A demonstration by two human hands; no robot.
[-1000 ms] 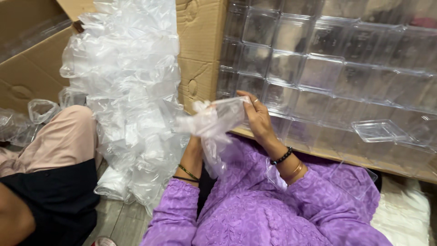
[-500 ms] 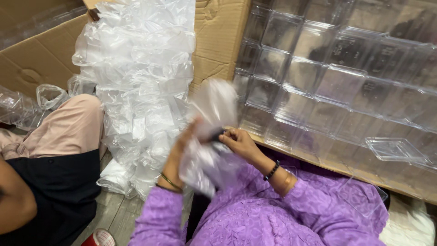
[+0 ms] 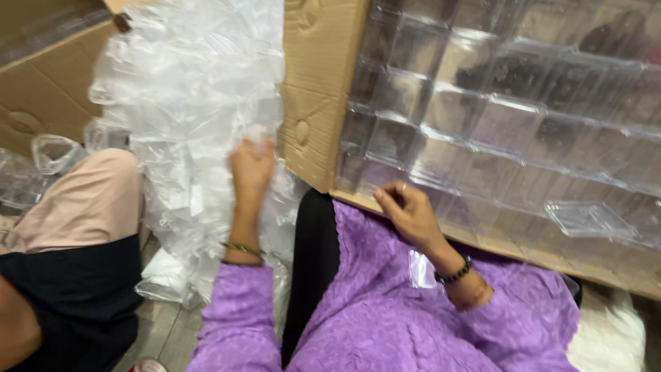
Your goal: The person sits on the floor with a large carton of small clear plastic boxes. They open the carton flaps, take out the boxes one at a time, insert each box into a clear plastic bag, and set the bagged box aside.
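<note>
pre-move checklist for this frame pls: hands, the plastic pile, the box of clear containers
1. Left hand on the pile of clear plastic bags: ok, fingers are up against it; grip blurred, cannot tell if it pinches a bag.
2. Right hand free: ok, it hovers over the purple lap with fingers curled and nothing visible in them.
3. Clear containers packed in the cardboard box: ok, rows sit side by side.
4. Loose clear lid lying on the rows at right: not ok, it sits unseated.
5. Neighbouring person's knee near the pile: ok, apart from both hands.
</note>
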